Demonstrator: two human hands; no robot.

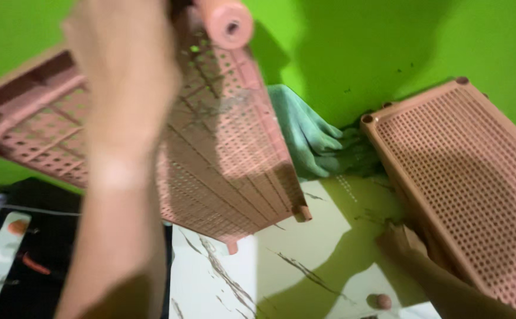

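Left hand [122, 65] holds pink tray [222, 153] up high. Right hand [403, 242] grips edge of second pink tray [471, 177] by green wall [358, 41].

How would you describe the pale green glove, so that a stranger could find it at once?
Start at the bright green wall and go down to where it meets the white marbled floor. There, between the two pink perforated plastic shelf panels, the raised one and the leaning one, lies the pale green rubber glove. It alone is soft and crumpled.
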